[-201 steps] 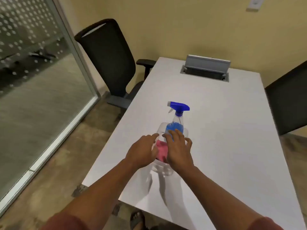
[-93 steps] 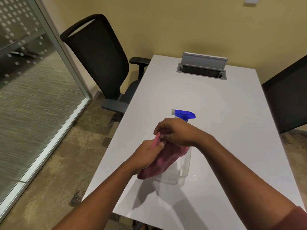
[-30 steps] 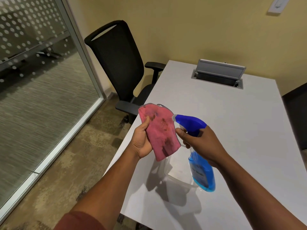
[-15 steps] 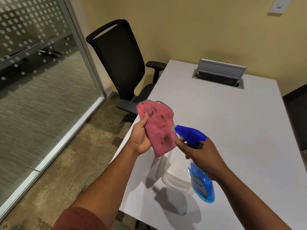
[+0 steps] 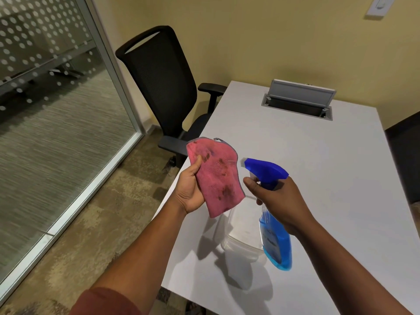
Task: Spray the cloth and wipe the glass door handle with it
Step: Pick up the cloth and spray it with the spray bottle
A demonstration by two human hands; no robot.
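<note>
The white rectangular tabletop (image 5: 318,160) carries little, and both task things are held above its near left corner. The biggest risk I see is overspray: the nozzle of the clear spray bottle with a blue trigger head (image 5: 264,170) points at the cloth from just beside it, and a pull with the head tilted off could put mist on the tabletop or the floor rather than the fabric. The bottle also hangs at a slant, so the pickup tube may draw air if the blue liquid (it fills only the lower part of the bottle) pools away from it. The stained pink microfibre cloth (image 5: 216,178) hangs loose below the grip and could fold away from the spray.

The clear plastic tub (image 5: 238,235) stands near the tabletop's front edge under the hands, and nothing shows inside it.

The right hand (image 5: 279,198) is wrapped round the bottle's neck, a finger at the trigger. The left hand (image 5: 189,189) pinches the cloth, thumb on its front face, holding it upright. The glass door handle is not in view.
</note>
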